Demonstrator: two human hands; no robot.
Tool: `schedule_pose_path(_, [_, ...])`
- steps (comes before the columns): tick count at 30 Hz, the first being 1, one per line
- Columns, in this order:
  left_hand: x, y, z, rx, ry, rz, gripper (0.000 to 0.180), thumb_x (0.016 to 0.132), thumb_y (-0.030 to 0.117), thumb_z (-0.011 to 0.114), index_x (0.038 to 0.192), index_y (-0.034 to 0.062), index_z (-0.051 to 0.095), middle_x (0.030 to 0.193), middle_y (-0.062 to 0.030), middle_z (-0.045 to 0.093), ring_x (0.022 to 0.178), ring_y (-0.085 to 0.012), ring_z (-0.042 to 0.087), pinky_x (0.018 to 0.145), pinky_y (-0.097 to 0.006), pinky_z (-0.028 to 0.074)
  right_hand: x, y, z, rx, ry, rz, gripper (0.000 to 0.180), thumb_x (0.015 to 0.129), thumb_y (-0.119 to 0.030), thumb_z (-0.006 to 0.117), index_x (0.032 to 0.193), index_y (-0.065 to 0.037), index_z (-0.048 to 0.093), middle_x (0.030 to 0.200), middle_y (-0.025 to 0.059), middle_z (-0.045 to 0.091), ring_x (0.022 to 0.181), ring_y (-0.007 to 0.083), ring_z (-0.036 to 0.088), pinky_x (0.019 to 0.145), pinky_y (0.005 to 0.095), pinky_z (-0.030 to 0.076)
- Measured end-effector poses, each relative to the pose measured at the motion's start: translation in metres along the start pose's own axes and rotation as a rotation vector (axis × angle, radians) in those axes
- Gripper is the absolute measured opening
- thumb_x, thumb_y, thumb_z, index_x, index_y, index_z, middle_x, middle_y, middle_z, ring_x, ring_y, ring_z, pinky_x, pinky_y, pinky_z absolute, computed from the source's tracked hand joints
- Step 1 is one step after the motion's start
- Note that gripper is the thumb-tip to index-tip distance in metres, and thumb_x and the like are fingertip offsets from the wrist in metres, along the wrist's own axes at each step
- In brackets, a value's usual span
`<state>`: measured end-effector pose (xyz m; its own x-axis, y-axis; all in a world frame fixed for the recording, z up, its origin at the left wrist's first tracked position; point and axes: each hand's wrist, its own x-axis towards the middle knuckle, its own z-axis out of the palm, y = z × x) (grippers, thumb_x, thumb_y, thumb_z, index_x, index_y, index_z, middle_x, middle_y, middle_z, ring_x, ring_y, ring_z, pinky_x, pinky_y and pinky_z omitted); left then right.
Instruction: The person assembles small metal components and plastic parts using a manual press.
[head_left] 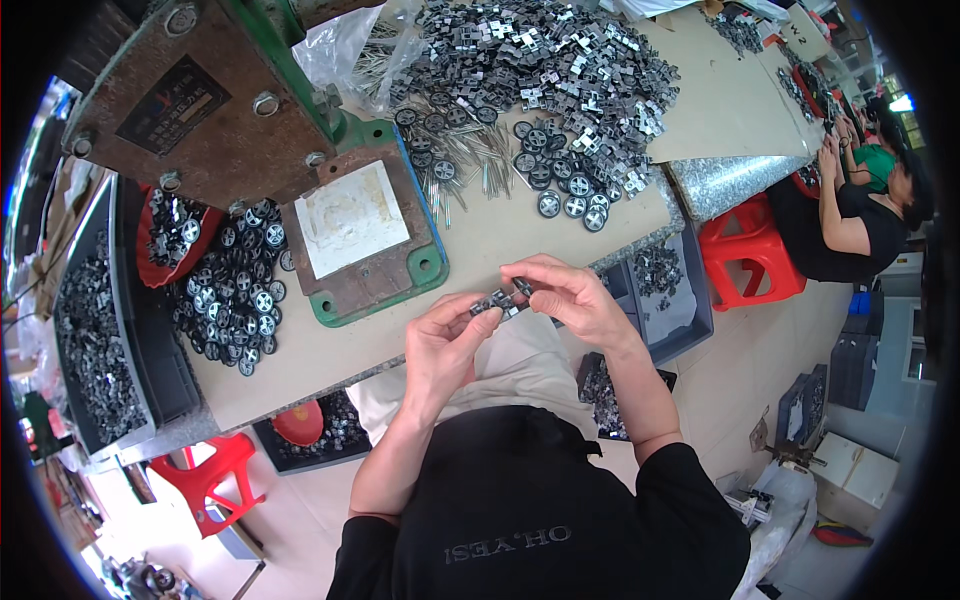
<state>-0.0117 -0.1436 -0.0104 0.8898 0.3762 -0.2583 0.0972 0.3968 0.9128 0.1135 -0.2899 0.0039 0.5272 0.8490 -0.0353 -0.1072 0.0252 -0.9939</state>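
In front of my body, just past the table edge, my left hand pinches a small black-and-silver part between thumb and fingers. My right hand is closed at the other end of it, its thumb and forefinger on a small dark piece that looks like a wheel seen edge-on. The two pieces meet or nearly touch; fingers hide the join. Farther off on the table lie black wheels with silver spokes, thin metal pins and a big heap of black-and-silver parts.
A green press with a white pad on its base stands left of my hands. Beside it are more wheels, a red bowl and a dark bin of parts. Red stools stand nearby; another person sits at right.
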Motion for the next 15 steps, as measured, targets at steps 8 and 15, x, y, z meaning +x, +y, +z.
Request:
schedule_pose_path(8, [-0.0030, -0.0011, -0.0028, 0.005, 0.008, 0.000, 0.017, 0.081, 0.002, 0.063, 0.097, -0.0049, 0.063, 0.092, -0.0059, 0.059, 0.076, -0.0075, 0.057, 0.064, -0.019, 0.046, -0.0007, -0.0077, 0.0030, -0.165, -0.026, -0.001, 0.036, 0.082, 0.005, 0.052, 0.117, -0.004, 0.056, 0.107, 0.0058, 0.054, 0.093, 0.0128, 0.051, 0.082, 0.0248, 0.042])
schedule_pose_path(15, [-0.0018, 0.0016, -0.0021, 0.124, 0.045, 0.052, 0.017, 0.080, 0.003, 0.065, 0.096, -0.0027, 0.065, 0.092, -0.0064, 0.060, 0.075, -0.0071, 0.057, 0.061, -0.018, 0.045, 0.0043, 0.0007, 0.0027, -0.162, -0.006, 0.011, 0.035, 0.080, 0.004, 0.056, 0.114, -0.005, 0.058, 0.098, 0.0049, 0.057, 0.084, 0.0127, 0.054, 0.077, 0.0252, 0.044])
